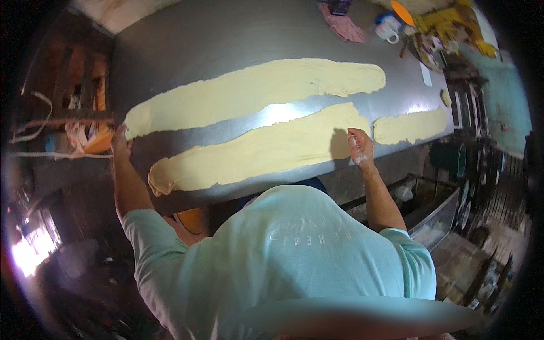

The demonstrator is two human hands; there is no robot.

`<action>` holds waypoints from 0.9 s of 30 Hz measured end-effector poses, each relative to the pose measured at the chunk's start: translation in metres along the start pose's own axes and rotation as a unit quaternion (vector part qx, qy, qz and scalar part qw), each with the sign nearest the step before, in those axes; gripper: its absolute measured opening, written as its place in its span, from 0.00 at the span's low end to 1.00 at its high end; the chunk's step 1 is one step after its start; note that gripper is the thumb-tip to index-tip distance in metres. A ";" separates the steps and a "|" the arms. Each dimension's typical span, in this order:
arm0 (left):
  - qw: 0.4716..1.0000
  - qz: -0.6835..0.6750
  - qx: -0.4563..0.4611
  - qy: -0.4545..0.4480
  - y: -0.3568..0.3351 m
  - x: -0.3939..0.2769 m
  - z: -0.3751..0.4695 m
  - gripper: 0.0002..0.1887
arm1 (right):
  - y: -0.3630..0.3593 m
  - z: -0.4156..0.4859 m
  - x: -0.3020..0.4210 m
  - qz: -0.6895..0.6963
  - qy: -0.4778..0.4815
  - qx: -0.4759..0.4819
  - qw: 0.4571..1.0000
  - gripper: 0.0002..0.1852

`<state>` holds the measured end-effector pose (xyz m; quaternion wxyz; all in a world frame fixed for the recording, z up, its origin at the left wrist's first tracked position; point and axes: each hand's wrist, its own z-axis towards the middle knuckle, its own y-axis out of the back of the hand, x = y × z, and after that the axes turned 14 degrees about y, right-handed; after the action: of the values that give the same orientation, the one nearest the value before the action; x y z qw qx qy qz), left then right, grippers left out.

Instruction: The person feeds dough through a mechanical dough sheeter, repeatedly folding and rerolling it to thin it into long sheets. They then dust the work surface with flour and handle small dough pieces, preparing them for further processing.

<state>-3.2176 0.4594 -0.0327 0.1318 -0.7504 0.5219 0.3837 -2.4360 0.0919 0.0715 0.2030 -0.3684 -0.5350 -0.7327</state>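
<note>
Two long, flat sheets of pale yellow dough lie side by side on a grey metal table [182, 46]. My left hand [122, 142] is at the table's left edge, touching the left end of the far dough sheet [255, 91]; whether it grips the dough or the edge is unclear. Above the right part of the near dough sheet [255, 148], my right hand [361, 146] hangs with curled fingers and white powder on it. It casts a shadow on the dough. The near sheet's left end is folded and wrinkled. A shorter dough piece [410, 126] lies to the right.
A pink cloth [343, 26] and a white mug [387, 32] stand at the far side, near an orange disc [402, 12] and a yellow cloth [442, 21]. A white flat scraper-like piece [426, 75] lies at the right. Below is a glass-sided tank [437, 221].
</note>
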 end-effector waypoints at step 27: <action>0.640 0.362 0.341 -0.585 -0.644 0.257 -0.613 0.20 | 0.227 -0.383 -0.265 0.051 -0.298 -0.181 0.936 0.17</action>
<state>-2.3382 0.1880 0.0653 0.5066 -0.0217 0.6597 0.5547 -2.2313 -0.3701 -0.0445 0.0010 -0.6269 -0.4100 -0.6625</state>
